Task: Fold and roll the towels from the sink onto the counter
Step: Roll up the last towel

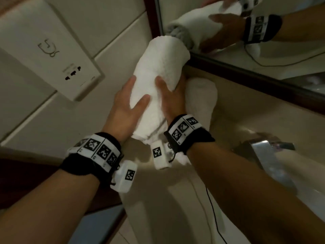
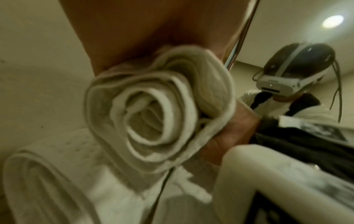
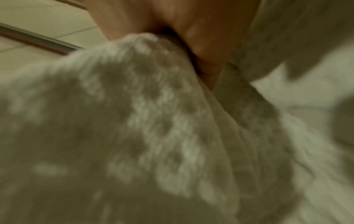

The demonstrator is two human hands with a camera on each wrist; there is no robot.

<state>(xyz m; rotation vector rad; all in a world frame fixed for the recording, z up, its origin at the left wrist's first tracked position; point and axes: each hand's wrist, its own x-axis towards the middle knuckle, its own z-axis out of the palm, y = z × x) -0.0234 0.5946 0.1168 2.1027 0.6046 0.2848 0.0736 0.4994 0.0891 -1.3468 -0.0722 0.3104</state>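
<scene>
Holding a fully rolled white towel [image 1: 158, 85] up off the tabletop [image 1: 255, 120], the person has both hands clamped on it: the left hand [image 1: 125, 104] cups its left flank with the thumb lying across the front, and the right hand [image 1: 173, 99] wraps its right side, thumb on top and fingers hidden behind the roll. The left wrist view looks straight into the roll's near end, where the spiral of layers sits fairly tight, with one outer flap hanging a little loose by the right palm. Just beneath and beside it, a second rolled towel [image 1: 202, 101] already lies on the beige tabletop close to the mirror [image 1: 246, 23] frame, so at least one piece appears finished and parked. By my reckoning the towel in hand is past folding and rolling and only needs setting down, most likely next to or on top of the one lying there. The faucet [image 1: 260, 152] shows at the right, but the sink basin itself is out of sight, so I cannot tell whether more towels wait in it. The right wrist view is filled with blurred terry cloth and adds little
</scene>
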